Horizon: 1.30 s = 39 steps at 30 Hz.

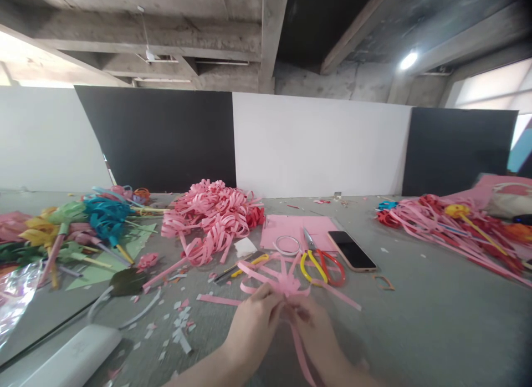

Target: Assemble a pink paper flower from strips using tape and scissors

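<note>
1. Pinching one pink paper bundle (286, 277) at its gathered base, between the fingers of left hand (252, 316) and also of right hand (313, 322): both grasping, close together.
2. Located low in the middle of the grey table (440, 331), with looped strips fanning away and a loose tail hanging nearer; too overlapped to count strips.
3. Just beyond it: one pair of scissors (311, 245), with two handles, yellow and red, and blades over one pink sheet (275, 225).
4. Also there: one pale ring (287, 237), one white square (245, 247), and one phone (352, 250) at right.
5. Farther back, left of centre: one heap of pink loops (214, 212), beyond counting.
6. At far left, several paper flowers (107, 215), overlapping, and one white device (77, 356) nearer.
7. At far right, one mixed pile of strips (419, 219).
8. Behind everything: four panels (324, 143), two white, two black.
</note>
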Each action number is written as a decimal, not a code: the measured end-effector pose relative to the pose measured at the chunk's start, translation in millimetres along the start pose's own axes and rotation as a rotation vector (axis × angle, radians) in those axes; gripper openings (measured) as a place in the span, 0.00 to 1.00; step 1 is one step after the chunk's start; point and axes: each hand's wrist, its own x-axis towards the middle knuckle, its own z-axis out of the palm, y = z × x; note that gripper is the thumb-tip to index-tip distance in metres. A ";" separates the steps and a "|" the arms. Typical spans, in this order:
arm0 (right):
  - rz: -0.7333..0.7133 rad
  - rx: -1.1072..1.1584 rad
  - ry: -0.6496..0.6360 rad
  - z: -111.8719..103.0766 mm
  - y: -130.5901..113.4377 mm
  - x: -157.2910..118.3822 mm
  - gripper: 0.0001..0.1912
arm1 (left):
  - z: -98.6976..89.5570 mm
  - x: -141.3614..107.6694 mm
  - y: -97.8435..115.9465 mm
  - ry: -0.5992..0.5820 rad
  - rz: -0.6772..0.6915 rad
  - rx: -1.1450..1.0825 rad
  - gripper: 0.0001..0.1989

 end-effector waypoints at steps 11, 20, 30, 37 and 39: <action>-0.022 -0.084 -0.022 0.5 4.0 1.0 0.14 | -14.2 12.1 2.7 -0.135 -0.012 -0.033 0.11; -0.028 -0.058 0.000 2.0 10.6 0.6 0.10 | -16.2 11.0 7.7 -0.201 0.033 0.142 0.12; -0.059 -0.029 -0.022 1.5 9.0 0.7 0.12 | -18.9 6.6 14.9 -0.281 0.194 0.664 0.12; -0.046 -0.029 -0.003 1.4 9.7 -0.3 0.13 | -13.3 3.9 9.9 -0.200 0.175 0.581 0.12; -0.034 -0.035 0.011 1.7 8.4 -0.7 0.12 | -13.8 7.1 8.3 -0.185 0.128 0.449 0.12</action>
